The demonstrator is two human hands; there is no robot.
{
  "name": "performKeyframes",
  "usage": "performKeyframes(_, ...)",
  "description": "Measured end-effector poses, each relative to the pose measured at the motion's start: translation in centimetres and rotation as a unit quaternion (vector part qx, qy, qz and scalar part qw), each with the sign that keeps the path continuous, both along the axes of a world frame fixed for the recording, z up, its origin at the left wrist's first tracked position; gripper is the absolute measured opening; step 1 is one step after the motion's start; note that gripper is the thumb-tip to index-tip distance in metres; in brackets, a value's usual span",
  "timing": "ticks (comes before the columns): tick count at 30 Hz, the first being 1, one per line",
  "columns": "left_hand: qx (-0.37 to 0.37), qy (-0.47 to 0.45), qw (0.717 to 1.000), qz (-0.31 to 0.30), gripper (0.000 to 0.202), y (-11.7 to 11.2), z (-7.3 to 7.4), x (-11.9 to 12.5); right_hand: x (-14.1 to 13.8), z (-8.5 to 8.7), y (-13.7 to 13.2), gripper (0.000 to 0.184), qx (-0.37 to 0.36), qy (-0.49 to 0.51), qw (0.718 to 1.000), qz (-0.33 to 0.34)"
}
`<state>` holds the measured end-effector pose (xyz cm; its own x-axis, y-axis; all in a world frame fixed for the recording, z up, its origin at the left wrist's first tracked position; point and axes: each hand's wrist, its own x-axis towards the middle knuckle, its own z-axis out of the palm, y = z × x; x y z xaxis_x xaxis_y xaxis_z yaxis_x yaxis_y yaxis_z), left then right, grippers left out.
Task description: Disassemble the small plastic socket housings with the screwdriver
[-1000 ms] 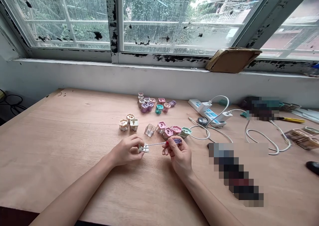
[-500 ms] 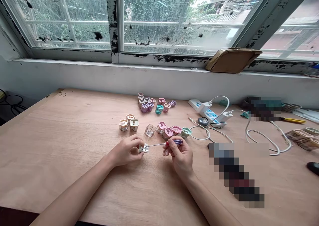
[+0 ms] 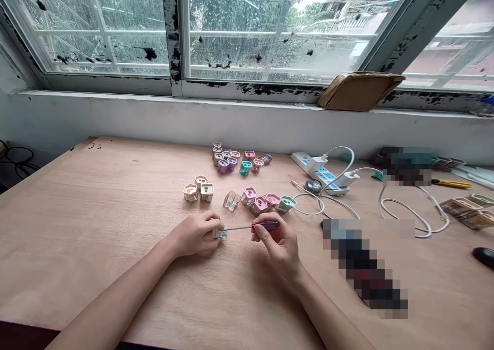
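Note:
My left hand [image 3: 198, 234] is closed around a small whitish plastic part [image 3: 221, 233], partly hidden by the fingers. A screwdriver [image 3: 266, 225] with a red and purple handle is gripped in my right hand [image 3: 278, 239]. Its thin shaft points left and the tip meets the small part. Just beyond my hands stand a clear, capless plastic piece [image 3: 232, 200], several pink-topped pieces [image 3: 259, 205] and a mint-green-topped one [image 3: 286, 204]. Farther left is a group of cream-topped clear pieces [image 3: 206, 192].
Purple, pink and teal pieces [image 3: 245, 168] cluster farther back. A white power strip [image 3: 320, 174] with plugs and white cables [image 3: 405, 219] lies to the right. Beyond are a yellow pen-like tool [image 3: 451, 183], beige-topped pieces [image 3: 465, 211] and a black mouse [image 3: 484, 256]. A blurred-out object lies right of my right hand.
The screwdriver handle has shifted slightly left and turned within my right fingers. My left hand and the small part have moved slightly left.

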<state>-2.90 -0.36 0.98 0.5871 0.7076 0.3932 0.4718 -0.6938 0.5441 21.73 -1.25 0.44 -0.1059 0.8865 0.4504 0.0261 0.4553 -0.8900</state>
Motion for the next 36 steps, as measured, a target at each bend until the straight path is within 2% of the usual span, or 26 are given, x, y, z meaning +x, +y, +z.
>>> performKeyframes(6, 0.045, 0.048, 0.998, -0.001, 0.019, 0.4, -0.2, -0.2, 0.4, 0.1, 0.1, 0.011, 0.037, -0.052, 0.997, 0.046)
performKeyframes(9, 0.033, 0.072, 0.997, 0.019, 0.036, 0.5, 0.1, -0.2, 0.3, 0.1, 0.2, 0.01, 0.053, -0.08, 0.994, 0.051)
performKeyframes(12, -0.005, 0.078, 0.996, 0.043, 0.049, 0.4, 0.5, -0.2, 0.3, 0.3, 0.4, 0.011, 0.058, -0.107, 0.992, 0.026)
performKeyframes(16, -0.042, 0.072, 0.995, 0.057, 0.042, 0.3, 0.6, -0.1, 0.5, 0.7, 0.6, 0.024, 0.073, -0.19, 0.978, -0.046)
performKeyframes(19, -0.048, 0.056, 0.995, 0.062, 0.034, 0.3, 0.4, -0.1, 0.6, 0.7, 0.7, 0.022, 0.077, -0.215, 0.971, -0.07)
performKeyframes(25, -0.037, 0.026, 0.998, 0.047, 0.021, 0.4, 0.1, 0.0, 1.0, 1.1, 0.8, 0.006, 0.064, -0.233, 0.97, 0.001)
performKeyframes(30, -0.02, 0.038, 0.998, 0.037, 0.019, 0.4, 0.2, 0.0, 1.7, 1.7, 1.0, 0.024, 0.031, -0.292, 0.956, -0.023)
performKeyframes(34, -0.009, 0.053, 0.998, 0.04, 0.019, 0.5, 0.2, 0.0, 1.7, 1.8, 1.2, 0.018, 0.011, -0.274, 0.962, 0.007)
performKeyframes(36, -0.01, 0.054, 0.998, 0.038, 0.018, 0.5, 0.2, 0.0, 1.6, 1.7, 1.3, 0.019, 0.005, -0.27, 0.963, 0.0)
